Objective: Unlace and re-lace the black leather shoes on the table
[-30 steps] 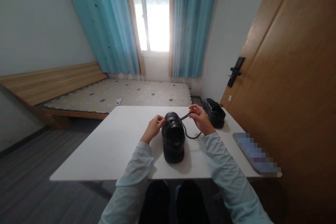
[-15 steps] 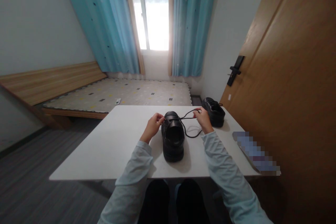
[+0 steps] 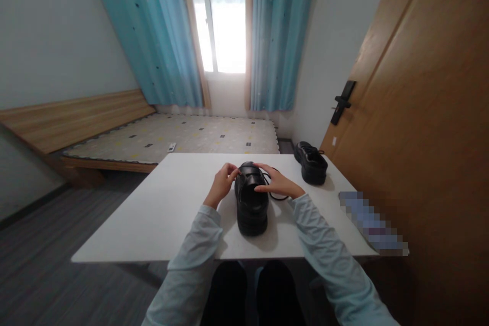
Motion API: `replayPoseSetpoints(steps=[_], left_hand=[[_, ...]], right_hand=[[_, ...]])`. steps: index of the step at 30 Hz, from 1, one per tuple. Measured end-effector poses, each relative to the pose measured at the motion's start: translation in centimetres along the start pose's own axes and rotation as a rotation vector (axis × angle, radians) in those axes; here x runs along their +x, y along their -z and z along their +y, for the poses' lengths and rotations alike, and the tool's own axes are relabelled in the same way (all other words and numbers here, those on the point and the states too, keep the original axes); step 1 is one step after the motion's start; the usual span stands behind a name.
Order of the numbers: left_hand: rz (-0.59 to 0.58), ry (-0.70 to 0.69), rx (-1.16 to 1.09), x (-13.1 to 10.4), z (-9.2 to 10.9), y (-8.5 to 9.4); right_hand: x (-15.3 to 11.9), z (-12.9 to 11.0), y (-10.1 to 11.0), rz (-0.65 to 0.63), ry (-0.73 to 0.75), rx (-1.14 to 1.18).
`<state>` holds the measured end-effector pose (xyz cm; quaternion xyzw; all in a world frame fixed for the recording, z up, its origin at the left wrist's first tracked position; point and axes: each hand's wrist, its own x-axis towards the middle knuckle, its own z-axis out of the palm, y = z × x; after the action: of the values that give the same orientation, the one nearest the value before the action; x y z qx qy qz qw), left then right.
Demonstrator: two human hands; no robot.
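A black lace-up shoe [image 3: 252, 214] stands on the white table [image 3: 153, 214], heel towards me and toe away. On its left side, by the lacing edge, the fingers of my left hand [image 3: 221, 182] are pinched together; what lies between them is too small to make out. My right hand [image 3: 280, 183] reaches over the shoe from the right, thumb and fingers apart, the thumb near the shoe opening and the fingertips by the lacing. A loose black shoelace [image 3: 278, 197] loops on the right side, partly hidden behind that hand.
The second black shoe [image 3: 314, 170] stands at the table's back right. A blurred flat item [image 3: 372, 224] lies along the right edge. Beyond the table is a bed [image 3: 206, 132] with a small white object [image 3: 171, 147] on it. A wooden door [image 3: 420, 112] stands at the right.
My right hand has let go of the lace it was pulling out to the right and has moved left onto the shoe, opening its fingers. My left hand has stayed in place.
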<state>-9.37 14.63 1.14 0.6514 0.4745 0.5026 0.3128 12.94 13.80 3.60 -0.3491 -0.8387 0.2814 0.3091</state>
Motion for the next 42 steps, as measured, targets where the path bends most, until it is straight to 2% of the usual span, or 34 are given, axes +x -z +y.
replayPoseSetpoints(steps=[3, 6, 10, 13, 17, 20, 22, 26, 31, 33, 36, 42], left_hand=[[0.028, -0.042, 0.0, 0.0, 0.1, 0.0], [0.051, -0.06, -0.038, 0.0, 0.3, 0.0], [0.062, -0.068, -0.136, -0.1, 0.6, -0.1], [0.087, -0.069, -0.129, -0.3, 0.8, -0.1], [0.096, -0.094, 0.125, -0.4, 1.1, 0.2], [0.022, -0.142, 0.302, -0.4, 1.3, 0.6], [-0.026, -0.177, 0.357, -0.5, 1.3, 0.9], [-0.047, -0.232, 0.438, -0.5, 1.1, 1.4], [-0.128, -0.194, 0.575, -0.4, 0.3, 2.0], [-0.092, -0.184, 0.612, -0.4, 0.1, 2.2], [0.044, -0.193, 0.585, -0.3, 0.0, 2.4], [0.319, -0.123, 0.322, -0.2, 0.6, 2.8]], right_hand=[[0.0, 0.5, -0.4, -0.057, -0.073, -0.025], [0.0, 0.7, -0.5, -0.09, -0.081, -0.006], [0.0, 0.5, -0.3, -0.1, -0.082, 0.011], [-0.1, 0.3, -0.3, -0.093, -0.1, 0.016], [-0.1, 0.2, -0.3, -0.082, -0.124, 0.017], [0.0, 0.2, -0.4, -0.079, -0.129, 0.016], [0.1, 0.2, -0.4, -0.082, -0.127, 0.013], [0.1, 0.1, -0.3, -0.094, -0.128, 0.01], [0.1, 0.0, -0.3, -0.093, -0.143, 0.001], [0.1, 0.1, -0.3, -0.095, -0.151, 0.003], [0.1, 0.3, -0.4, -0.096, -0.149, 0.009], [0.1, 1.1, -0.5, -0.09, -0.125, 0.01]])
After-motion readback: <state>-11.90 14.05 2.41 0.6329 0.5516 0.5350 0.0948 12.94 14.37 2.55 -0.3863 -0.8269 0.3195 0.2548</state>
